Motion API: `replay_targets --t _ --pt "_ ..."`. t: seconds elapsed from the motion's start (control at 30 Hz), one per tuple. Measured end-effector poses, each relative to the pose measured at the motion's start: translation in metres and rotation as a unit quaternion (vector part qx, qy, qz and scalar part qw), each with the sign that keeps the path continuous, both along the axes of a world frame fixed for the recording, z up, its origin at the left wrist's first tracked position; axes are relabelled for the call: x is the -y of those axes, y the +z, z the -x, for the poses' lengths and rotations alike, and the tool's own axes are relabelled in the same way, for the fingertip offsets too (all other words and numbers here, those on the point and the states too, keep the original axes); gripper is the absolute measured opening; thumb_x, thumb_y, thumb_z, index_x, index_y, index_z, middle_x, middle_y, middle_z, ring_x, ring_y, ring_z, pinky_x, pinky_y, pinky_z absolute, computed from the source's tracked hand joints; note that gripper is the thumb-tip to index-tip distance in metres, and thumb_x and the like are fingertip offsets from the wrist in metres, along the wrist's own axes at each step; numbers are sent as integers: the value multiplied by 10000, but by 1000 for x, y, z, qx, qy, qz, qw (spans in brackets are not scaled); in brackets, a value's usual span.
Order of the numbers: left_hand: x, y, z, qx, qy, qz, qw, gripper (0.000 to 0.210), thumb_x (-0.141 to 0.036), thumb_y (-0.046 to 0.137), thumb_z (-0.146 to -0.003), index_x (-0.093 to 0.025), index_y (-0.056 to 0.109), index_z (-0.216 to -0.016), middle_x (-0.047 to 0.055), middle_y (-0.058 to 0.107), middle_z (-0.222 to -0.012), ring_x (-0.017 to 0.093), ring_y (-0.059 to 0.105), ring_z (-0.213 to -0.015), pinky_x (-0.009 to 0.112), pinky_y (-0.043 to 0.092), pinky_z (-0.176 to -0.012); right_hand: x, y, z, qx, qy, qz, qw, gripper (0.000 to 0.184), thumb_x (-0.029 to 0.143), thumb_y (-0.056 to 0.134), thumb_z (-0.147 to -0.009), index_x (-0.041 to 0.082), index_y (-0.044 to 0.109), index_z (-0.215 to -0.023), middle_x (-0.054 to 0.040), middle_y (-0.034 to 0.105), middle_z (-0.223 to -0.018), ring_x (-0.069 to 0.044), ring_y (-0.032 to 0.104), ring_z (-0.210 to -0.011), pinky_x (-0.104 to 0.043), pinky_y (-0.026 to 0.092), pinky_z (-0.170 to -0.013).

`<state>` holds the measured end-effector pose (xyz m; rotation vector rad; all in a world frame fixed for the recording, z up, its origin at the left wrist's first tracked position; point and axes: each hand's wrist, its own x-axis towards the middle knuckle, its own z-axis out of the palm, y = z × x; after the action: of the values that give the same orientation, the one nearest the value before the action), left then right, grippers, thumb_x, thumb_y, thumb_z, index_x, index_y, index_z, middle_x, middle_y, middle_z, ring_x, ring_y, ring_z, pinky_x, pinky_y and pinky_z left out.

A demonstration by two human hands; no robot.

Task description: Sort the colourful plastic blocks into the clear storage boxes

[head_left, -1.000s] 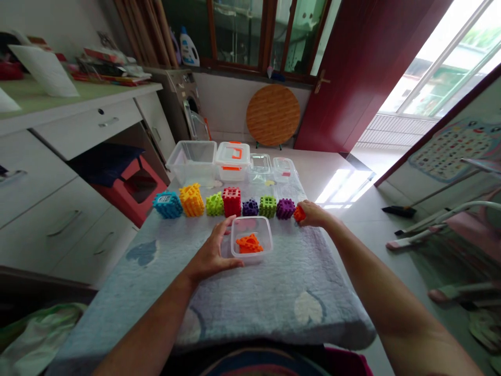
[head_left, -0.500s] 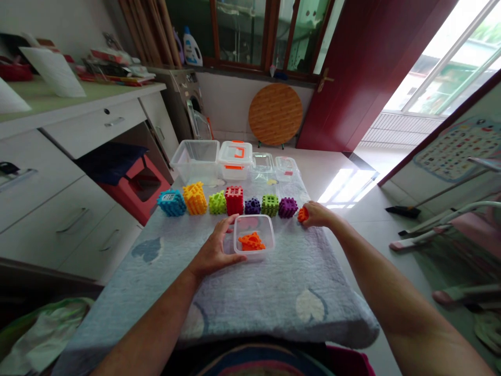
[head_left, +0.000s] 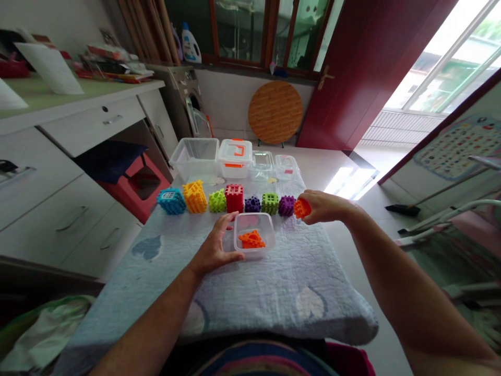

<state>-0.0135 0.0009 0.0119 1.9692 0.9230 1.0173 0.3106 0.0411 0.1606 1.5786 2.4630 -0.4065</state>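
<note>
My left hand (head_left: 217, 241) is curved round the left side of a small clear plastic box (head_left: 269, 249), thumb at the front and fingers at the back. Loose orange interlocking blocks (head_left: 251, 239) lie inside the box. Pinched in my right hand (head_left: 321, 206) is a stack of orange interlocking blocks (head_left: 301, 208), raised beside the purple block stack (head_left: 287, 206) at the right end of a row. Further left in that row stand green (head_left: 270, 204), dark purple (head_left: 252, 204), red (head_left: 234, 198), lime (head_left: 217, 201), yellow (head_left: 194, 197) and blue (head_left: 171, 201) stacks.
Behind the row stand a large clear bin (head_left: 195, 159), a lidded box with orange clips (head_left: 235, 158) and two smaller clear boxes (head_left: 262, 165). A blue-grey quilted cloth (head_left: 250, 297) covers the table. A red stool (head_left: 135, 183) stands at the left.
My right hand has lifted the orange block stack off the cloth and moved it slightly left. My left hand stays at the box.
</note>
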Motion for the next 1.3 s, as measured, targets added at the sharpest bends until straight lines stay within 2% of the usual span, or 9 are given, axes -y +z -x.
replay_targets --t 0.1,0.17,0.3,0.4,0.53,0.83,1.17,1.3 --pt "1 1 -1 1 0 -2 1000 966 -650 738 -715 -237 342 -1493 168 390 -1493 383 413 -1353 524 429 -1052 10 21 39 -45 82 5 996 221 221 656 -638 186 593 -847 -50 592 -884 -173 519 -770 -304 426 -716" --pt "1 2 -2 1 1 -6 1000 966 -654 734 -715 -234 341 -1491 171 399 -1484 384 424 -1340 521 442 -1036 15 24 65 -59 123 13 991 234 225 660 -640 174 602 -861 -65 598 -900 -183 527 -797 -308 436 -741" --pt "1 3 -4 -4 2 -15 1000 971 -650 739 -709 -221 345 -1487 173 416 -1460 379 447 -1316 511 457 -1019 17 7 106 -33 184 18 982 276 273 689 -658 135 644 -893 -100 626 -918 -202 548 -818 -310 451 -742" --pt "1 4 -4 -7 6 -14 1000 974 -635 753 -702 -231 345 -1488 166 426 -1451 377 465 -1299 519 460 -1020 17 -11 122 -1 204 14 979 295 294 707 -662 117 688 -897 -116 654 -913 -206 573 -791 -309 453 -700" --pt "2 5 -4 -12 5 -16 1000 958 -615 753 -716 -237 338 -1491 163 424 -1459 374 455 -1313 517 455 -1030 18 -19 131 32 191 -8 981 362 322 713 -686 95 725 -966 -135 682 -935 -214 612 -778 -310 447 -655" --pt "3 6 -4 -15 7 -17 1000 937 -618 739 -728 -234 349 -1488 162 439 -1452 368 460 -1308 502 467 -1006 12 -13 142 80 220 16 972 329 306 737 -731 87 750 -976 -136 724 -913 -224 646 -802 -307 433 -650" --pt "3 7 -5 -15 10 -16 1000 923 -596 754 -728 -246 347 -1479 148 441 -1455 352 487 -1285 492 463 -1017 10 -17 148 101 220 38 969 476 279 753 -726 62 696 -1146 -149 739 -935 -239 676 -844 -305 458 -661" --pt "3 9 -6 -15 10 -14 1000 920 -585 763 -724 -242 357 -1474 144 447 -1454 355 480 -1294 483 475 -1005 10 -18 148 104 225 41 968 465 263 728 -744 51 685 -1155 -165 734 -977 -250 680 -855 -312 461 -649"
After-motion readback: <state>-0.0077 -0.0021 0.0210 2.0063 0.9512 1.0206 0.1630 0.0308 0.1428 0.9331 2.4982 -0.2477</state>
